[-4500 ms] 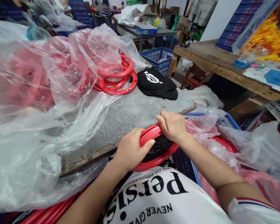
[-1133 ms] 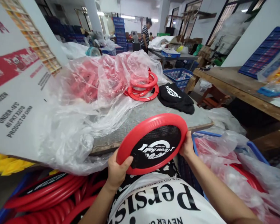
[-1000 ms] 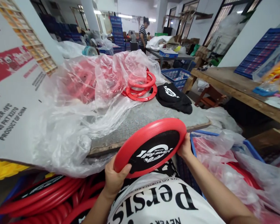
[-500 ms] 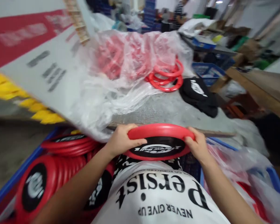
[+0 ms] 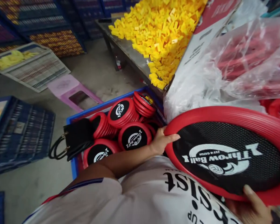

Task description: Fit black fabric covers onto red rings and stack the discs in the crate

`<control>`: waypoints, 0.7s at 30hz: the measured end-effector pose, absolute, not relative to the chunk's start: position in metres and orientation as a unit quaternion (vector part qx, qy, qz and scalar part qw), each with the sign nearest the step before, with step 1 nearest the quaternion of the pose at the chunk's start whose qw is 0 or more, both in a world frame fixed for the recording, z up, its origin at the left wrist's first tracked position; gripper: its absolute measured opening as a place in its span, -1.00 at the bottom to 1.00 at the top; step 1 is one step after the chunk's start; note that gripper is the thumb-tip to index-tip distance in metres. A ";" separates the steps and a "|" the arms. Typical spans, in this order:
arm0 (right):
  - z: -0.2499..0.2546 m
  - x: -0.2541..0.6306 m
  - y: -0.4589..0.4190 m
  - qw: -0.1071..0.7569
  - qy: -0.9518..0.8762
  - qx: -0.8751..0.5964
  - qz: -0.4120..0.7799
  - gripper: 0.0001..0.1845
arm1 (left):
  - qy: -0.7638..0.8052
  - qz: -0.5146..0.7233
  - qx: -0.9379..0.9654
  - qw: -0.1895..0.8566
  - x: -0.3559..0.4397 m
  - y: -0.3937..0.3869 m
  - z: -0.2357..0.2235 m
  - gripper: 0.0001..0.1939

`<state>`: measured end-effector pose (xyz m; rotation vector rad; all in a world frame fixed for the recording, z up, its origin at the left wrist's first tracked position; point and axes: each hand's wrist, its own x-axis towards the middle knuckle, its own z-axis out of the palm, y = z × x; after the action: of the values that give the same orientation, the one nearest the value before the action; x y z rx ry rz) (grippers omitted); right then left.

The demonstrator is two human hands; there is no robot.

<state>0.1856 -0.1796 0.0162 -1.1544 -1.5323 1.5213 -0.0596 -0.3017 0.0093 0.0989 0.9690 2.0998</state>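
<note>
A round disc with a red ribbed rim and black mesh, printed "Throw Ball" (image 5: 226, 155), is tilted face up in front of my shirt. My left hand (image 5: 161, 141) is closed around its left rim, thumb on top. Down at the lower right, my right hand (image 5: 253, 205) grips the near rim with its thumb over the mesh edge; its other fingers are mostly hidden underneath. Left of me, a blue crate (image 5: 72, 169) holds stacks of similar red discs (image 5: 134, 137), several lying flat or leaning.
A black handbag (image 5: 80, 137) rests on the crate's edge. Yellow pieces (image 5: 163, 34) are heaped on the table behind a cardboard panel (image 5: 189, 62). Plastic bags of red parts (image 5: 249, 56) lie at the right. A pink stool (image 5: 72, 90) and a blue crate stack (image 5: 23, 133) stand on the floor.
My view has swung left toward the crate. The disc has come closer and now faces up more fully. My right hand has shifted to the disc's near rim.
</note>
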 end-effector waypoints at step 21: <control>-0.017 0.161 -0.160 0.086 -0.890 -0.134 0.428 -0.68 | 0.658 0.651 -0.379 -0.001 -0.146 -0.451 -0.090 -0.79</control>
<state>0.1606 -0.1602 -0.0169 -0.3981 -2.6508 1.2765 -0.1465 -0.4509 -0.0905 -1.1926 2.0675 2.0470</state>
